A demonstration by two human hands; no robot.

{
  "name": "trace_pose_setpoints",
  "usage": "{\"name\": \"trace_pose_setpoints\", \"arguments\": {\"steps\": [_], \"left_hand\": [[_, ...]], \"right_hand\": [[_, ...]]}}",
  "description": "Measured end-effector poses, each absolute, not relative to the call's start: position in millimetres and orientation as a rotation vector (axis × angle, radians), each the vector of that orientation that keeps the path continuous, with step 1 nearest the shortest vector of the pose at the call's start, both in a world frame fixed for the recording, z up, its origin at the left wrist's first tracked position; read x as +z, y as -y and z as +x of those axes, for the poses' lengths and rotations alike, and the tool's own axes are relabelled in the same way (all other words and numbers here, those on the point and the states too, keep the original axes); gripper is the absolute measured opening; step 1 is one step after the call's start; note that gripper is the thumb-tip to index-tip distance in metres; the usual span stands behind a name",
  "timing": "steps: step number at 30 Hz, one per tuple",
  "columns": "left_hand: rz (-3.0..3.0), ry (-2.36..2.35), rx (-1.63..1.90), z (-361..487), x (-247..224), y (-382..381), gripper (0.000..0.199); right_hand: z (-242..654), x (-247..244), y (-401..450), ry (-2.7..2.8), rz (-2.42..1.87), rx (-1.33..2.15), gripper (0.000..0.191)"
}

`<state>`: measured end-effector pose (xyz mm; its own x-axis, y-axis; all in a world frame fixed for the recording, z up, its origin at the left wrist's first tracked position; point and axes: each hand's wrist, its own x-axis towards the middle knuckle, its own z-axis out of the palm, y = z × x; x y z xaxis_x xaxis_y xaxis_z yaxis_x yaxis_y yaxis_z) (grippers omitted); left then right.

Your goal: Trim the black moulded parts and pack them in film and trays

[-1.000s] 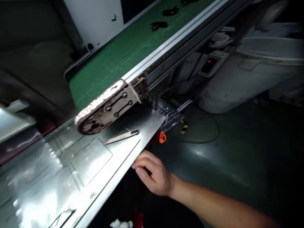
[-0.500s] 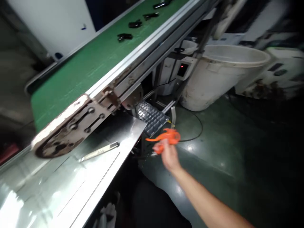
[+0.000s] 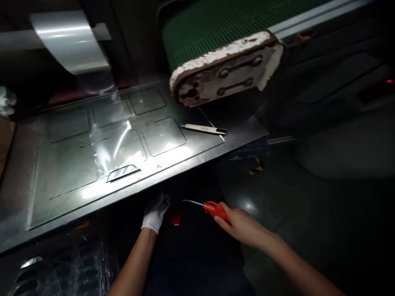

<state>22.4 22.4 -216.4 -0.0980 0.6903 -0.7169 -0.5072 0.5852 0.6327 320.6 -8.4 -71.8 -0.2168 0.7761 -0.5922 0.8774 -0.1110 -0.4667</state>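
Note:
Bare and wrapped round a red air blow gun (image 3: 215, 210), my right hand (image 3: 236, 224) is below the table's front edge, the thin metal nozzle pointing left. My left hand (image 3: 155, 213), in a white glove, is left of the nozzle tip with its fingers curled; what it holds, if anything, is too dark to make out. On the metal table (image 3: 197, 153) lie a white-handled knife (image 3: 203, 129) and a small dark-edged clear piece (image 3: 123, 173), the latter near the front edge.
The green conveyor (image 3: 216, 31) with its worn end plate overhangs the table's back right. A roll of clear film (image 3: 70, 41) hangs at the upper left. Clear plastic trays (image 3: 61, 267) are at the lower left, below the table.
The view has swung left towards the table. My gloved left hand has risen into clearer view. My right hand now holds the red blow gun lower, its nozzle towards the left hand.

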Motion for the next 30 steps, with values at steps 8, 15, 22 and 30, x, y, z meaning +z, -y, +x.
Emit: {"name": "trace_pose_setpoints", "arguments": {"steps": [8, 15, 22, 30], "left_hand": [[0.568, -1.441, 0.662, 3.4, -222.6, -16.8, 0.027], [0.441, -1.513, 0.764, -14.7, -219.0, -41.4, 0.027], [0.125, -1.408, 1.050, -23.4, -192.3, -50.4, 0.019], [0.115, -1.329, 0.902, -1.9, -144.7, -20.3, 0.037]], "right_hand": [[323.6, -53.3, -26.9, -2.004, 1.715, -1.101, 0.041], [321.9, -49.2, -35.0, -1.877, 1.764, -1.461, 0.044], [345.0, -47.0, -14.4, -1.913, 1.912, -1.765, 0.036], [412.9, -61.6, -30.0, -2.073, 2.888, -1.158, 0.037]]}}
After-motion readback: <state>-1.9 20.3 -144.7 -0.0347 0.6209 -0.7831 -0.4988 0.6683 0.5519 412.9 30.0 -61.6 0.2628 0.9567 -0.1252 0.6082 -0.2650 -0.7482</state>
